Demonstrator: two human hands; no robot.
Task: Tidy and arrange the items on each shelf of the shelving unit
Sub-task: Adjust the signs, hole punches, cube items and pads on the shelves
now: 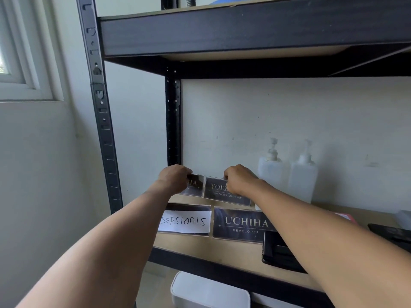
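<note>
Two bare arms are seen reaching into a black metal shelving unit (106,134) from the wearer's own viewpoint. On the wooden shelf (224,250), four name plates are laid out in two rows. At the back, the left hand (174,177) is closed over the top edge of a dark plate (195,185) whose lettering is mostly hidden, and the right hand (239,178) is pinched on the top edge of a plate reading "software engineer" (224,193). Both back plates appear tilted up, possibly leaning towards the wall; whether they rest against it cannot be told. In front, a plate covered by a handwritten paper label (185,221) and a plate marked "Uchiha Developer" (241,224) are lying flat.

Just to the right of the right hand, two pale pump bottles (287,174) are standing close together. A black tray-like object (280,252) is partly hidden beneath the right forearm.

Several risks can be judged from this. If the back plates are released without support, they could slide forward and fall flat onto the front row. The nearer bottle could be knocked by the right wrist if the hand is swung outward. The loose paper label could be brushed off by a forearm being drawn back.
</note>
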